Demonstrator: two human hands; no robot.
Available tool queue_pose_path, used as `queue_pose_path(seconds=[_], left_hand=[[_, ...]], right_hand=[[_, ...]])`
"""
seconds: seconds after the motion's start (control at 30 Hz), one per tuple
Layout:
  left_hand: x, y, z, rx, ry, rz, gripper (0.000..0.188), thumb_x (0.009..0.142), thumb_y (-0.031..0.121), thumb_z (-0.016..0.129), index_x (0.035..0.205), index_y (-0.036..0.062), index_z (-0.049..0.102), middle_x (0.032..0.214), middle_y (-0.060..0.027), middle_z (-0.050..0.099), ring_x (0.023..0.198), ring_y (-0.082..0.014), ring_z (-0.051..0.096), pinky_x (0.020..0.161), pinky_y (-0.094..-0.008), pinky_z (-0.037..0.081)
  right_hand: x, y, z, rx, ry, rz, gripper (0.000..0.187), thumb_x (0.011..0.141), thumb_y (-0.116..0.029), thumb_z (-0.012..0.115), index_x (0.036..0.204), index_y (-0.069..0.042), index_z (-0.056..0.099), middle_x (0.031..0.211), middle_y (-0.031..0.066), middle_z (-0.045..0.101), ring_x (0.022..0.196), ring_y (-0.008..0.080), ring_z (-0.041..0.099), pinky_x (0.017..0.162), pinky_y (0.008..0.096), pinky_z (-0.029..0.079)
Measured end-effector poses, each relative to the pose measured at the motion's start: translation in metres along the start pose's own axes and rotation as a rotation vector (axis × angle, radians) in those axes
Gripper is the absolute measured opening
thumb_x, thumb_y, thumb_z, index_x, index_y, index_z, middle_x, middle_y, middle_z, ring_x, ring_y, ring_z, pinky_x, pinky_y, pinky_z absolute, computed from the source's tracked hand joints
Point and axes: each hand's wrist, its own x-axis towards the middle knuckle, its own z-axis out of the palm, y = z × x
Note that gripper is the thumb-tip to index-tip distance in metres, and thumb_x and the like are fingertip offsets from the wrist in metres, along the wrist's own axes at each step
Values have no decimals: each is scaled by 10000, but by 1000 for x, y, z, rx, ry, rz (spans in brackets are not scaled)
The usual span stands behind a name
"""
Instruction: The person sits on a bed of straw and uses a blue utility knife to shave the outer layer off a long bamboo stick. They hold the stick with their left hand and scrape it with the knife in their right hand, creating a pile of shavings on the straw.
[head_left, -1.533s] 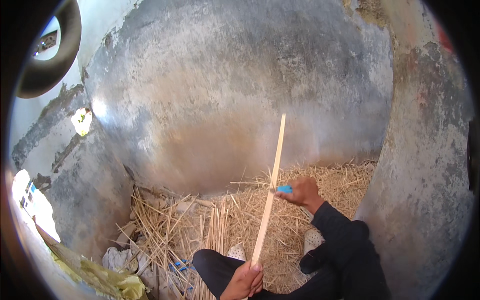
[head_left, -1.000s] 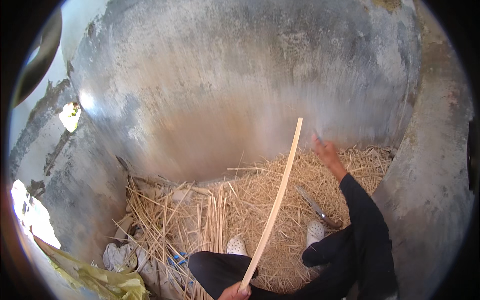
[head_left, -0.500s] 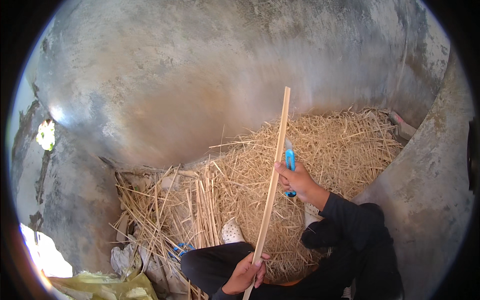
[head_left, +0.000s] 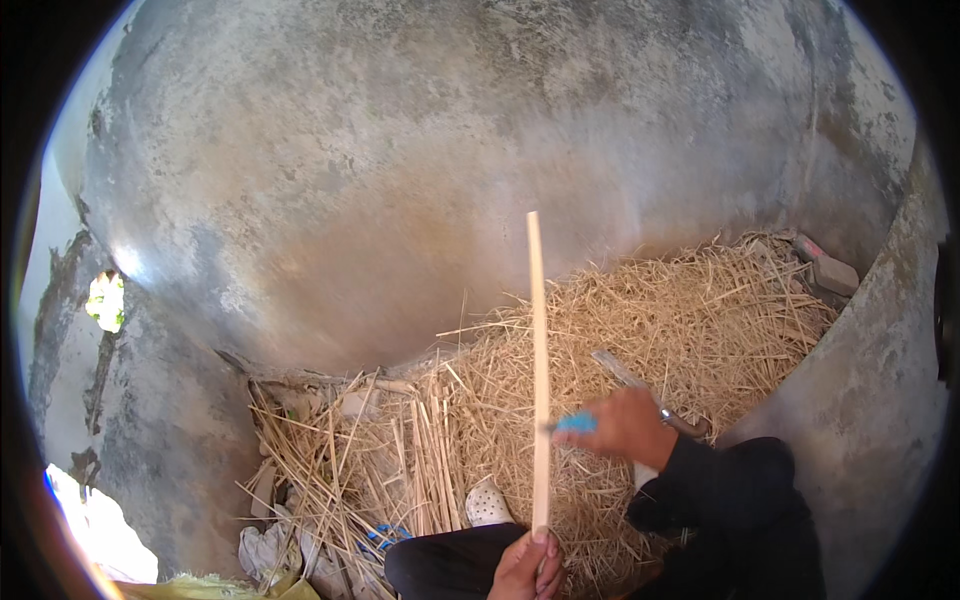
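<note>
Near the lower edge, my left hand (head_left: 526, 568) is closed around the low end of a long pale strip of split bamboo or wood (head_left: 540, 330), which stands nearly upright before me. My right hand (head_left: 632, 428), smeared by motion, grips a blue utility knife (head_left: 575, 424). The knife's tip is at the right edge of the strip, about two thirds of the way down; whether it touches cannot be made out. Partly behind my right hand, a tool with a flat greyish end (head_left: 618, 368) and a curved brown part (head_left: 692, 424) lies on the shavings.
A heap of straw-coloured shavings (head_left: 690, 320) covers the ground ahead. Several cut strips (head_left: 433, 455) lie left of my light, dotted shoe (head_left: 487, 503). Rough grey concrete walls (head_left: 450, 150) curve around. A brick-like block (head_left: 835, 274) sits at far right, pale cloth (head_left: 265, 550) at lower left.
The strip has swung from a slant to nearly upright. My right hand has come off it and moved down and right, its knife now turned toward the strip. The tool on the shavings has come into view.
</note>
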Motion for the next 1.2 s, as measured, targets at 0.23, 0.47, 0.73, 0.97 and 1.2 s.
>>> queue_pose_path(seconds=[0.23, 0.47, 0.73, 0.97, 1.2], left_hand=[[-8, 13, -7, -124, -149, -48, 287, 1013, 318, 331, 851, 98, 419, 473, 13, 315, 313, -109, 303, 372, -242, 271], [-42, 12, -11, -90, -247, -102, 309, 1017, 337, 331, 854, 85, 406, 483, 15, 305, 316, -103, 280, 351, -226, 269], [-91, -1, -17, -186, -180, -78, 273, 1018, 287, 340, 839, 92, 405, 463, 28, 298, 323, -91, 315, 398, -217, 270], [-120, -20, -12, -145, -187, 14, 213, 1008, 266, 389, 885, 98, 434, 487, 23, 328, 335, -88, 275, 356, -233, 250], [-139, -19, -13, -118, -154, 77, 206, 1002, 271, 411, 895, 97, 441, 482, 29, 324, 348, -89, 291, 364, -238, 256]], right_hand=[[-29, -35, 0, 79, -123, -192, 708, 735, -795, 470, 556, -128, 622, 426, 80, 496, 410, 246, 557, 413, 381, 419], [10, 8, -12, 15, 94, 26, 732, 743, -805, 447, 576, -121, 648, 433, 50, 503, 393, 221, 529, 392, 353, 395], [-5, -24, 5, 8, 139, -41, 767, 752, -819, 401, 505, -114, 575, 394, 37, 456, 356, 197, 487, 376, 358, 375], [16, -3, -29, -158, 211, -166, 770, 752, -828, 386, 500, -127, 582, 392, 33, 455, 357, 194, 487, 378, 361, 376], [74, 20, -71, -316, 370, -109, 828, 749, -836, 362, 577, -71, 626, 496, 92, 550, 457, 250, 571, 427, 405, 423]])
